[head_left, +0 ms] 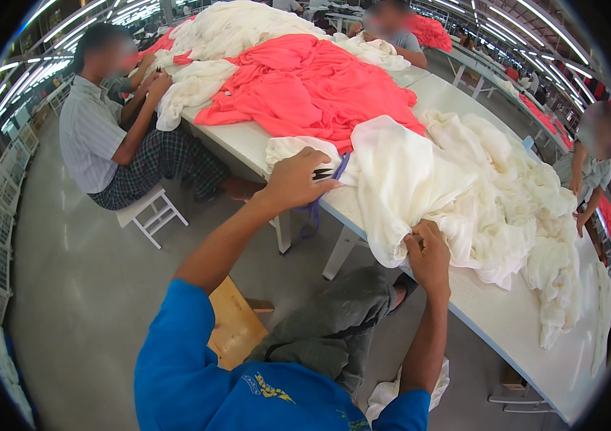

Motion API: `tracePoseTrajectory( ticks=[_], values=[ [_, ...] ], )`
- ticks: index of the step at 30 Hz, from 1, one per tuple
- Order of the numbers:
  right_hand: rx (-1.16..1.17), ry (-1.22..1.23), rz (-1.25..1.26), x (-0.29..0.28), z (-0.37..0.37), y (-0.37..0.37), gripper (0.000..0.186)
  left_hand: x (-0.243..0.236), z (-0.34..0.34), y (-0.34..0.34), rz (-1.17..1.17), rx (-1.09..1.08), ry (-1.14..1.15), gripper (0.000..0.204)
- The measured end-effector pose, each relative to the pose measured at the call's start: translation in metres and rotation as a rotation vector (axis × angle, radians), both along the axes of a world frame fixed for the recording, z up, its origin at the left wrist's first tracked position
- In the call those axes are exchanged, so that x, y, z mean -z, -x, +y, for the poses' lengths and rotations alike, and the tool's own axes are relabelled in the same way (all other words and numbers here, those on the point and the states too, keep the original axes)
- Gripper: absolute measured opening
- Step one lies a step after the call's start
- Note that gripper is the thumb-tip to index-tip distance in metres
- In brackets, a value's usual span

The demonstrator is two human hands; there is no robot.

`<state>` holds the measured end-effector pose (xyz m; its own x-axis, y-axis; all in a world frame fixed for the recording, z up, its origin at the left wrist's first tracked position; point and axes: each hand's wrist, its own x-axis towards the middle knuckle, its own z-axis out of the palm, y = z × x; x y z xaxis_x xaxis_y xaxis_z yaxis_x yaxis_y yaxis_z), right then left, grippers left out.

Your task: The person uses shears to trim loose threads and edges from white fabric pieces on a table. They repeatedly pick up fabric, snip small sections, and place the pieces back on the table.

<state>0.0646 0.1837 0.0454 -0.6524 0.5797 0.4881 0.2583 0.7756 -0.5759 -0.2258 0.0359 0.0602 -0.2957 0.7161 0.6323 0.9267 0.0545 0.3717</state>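
Note:
My left hand (297,179) is closed around small thread snips (322,173), whose dark pointed blades stick out past the fingers. A purple ribbon (314,210) hangs beside that hand, over the table edge; how it joins the snips is not clear. My right hand (428,255) pinches the near edge of a cream-white garment (399,179) of thin fabric. This garment is draped over the table's front edge, between my two hands. Behind my left hand a smaller folded white cloth (287,149) lies on the tabletop.
A coral-red fabric heap (313,86) and more cream garments (507,194) cover the long white table (492,320). One co-worker (104,129) sits on a white stool (152,214) at left; others are across and at right. A wooden stool (233,327) stands beside my leg; white cloth (384,391) lies below.

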Motion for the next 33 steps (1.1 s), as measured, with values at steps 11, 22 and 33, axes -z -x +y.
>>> tracePoseTrajectory(
  ticks=[11, 22, 33],
  values=[
    [0.055, -0.026, -0.014, 0.002, 0.002, -0.003, 0.012, -0.02, -0.005, 0.042, -0.388, -0.132, -0.466, 0.017],
    [0.065, 0.029, -0.025, -0.002, -0.004, -0.003, 0.012, -0.028, -0.16, 0.053, -0.299, -0.364, -1.042, 0.013],
    [0.038, -0.051, 0.005, -0.001, -0.004, -0.005, 0.01, -0.003, -0.292, 0.036, -0.314, -0.678, -0.884, 0.011]
  ],
)
